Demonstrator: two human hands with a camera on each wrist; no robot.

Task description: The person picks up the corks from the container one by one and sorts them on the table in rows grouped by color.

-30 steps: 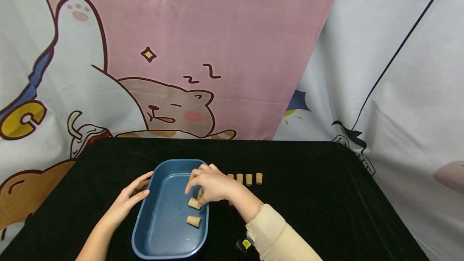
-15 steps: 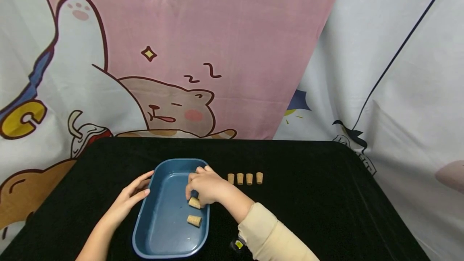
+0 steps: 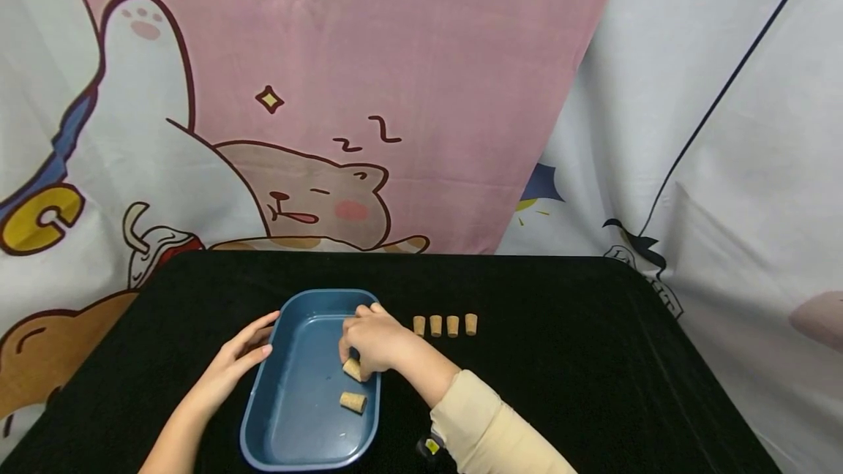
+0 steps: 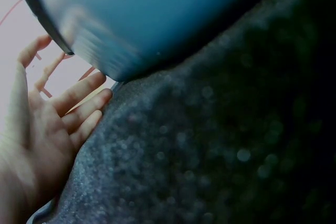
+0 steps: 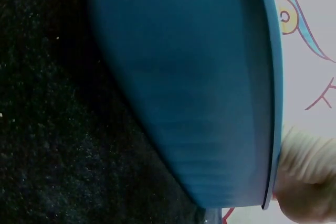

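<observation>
A blue tray (image 3: 290, 415) rests on the black cloth. My left hand (image 3: 230, 357) lies along its left side, fingers loosely straight and fingertips at the rim; the left wrist view shows that hand (image 4: 50, 124) beside the tray wall (image 4: 142, 19). My right hand (image 3: 375, 339) reaches over the right rim with fingers curled down, pinching a cork stopper (image 3: 353, 369) between thumb and fingers. Nearer the front, a second cork stopper (image 3: 353, 401) lies on its side in the tray. In the right wrist view, the tray wall (image 5: 194, 103) hides the fingers.
Right of the tray, several cork stoppers (image 3: 452, 325) stand in a row on the black cloth (image 3: 560, 357). A black wrist device with a yellow mark (image 3: 431, 446) shows under the right sleeve (image 3: 487, 423). A printed curtain (image 3: 461, 93) hangs behind.
My right hand has shifted slightly left and its fingers have closed in around the cork stopper, which has turned a little. The left hand and tray stay put.
</observation>
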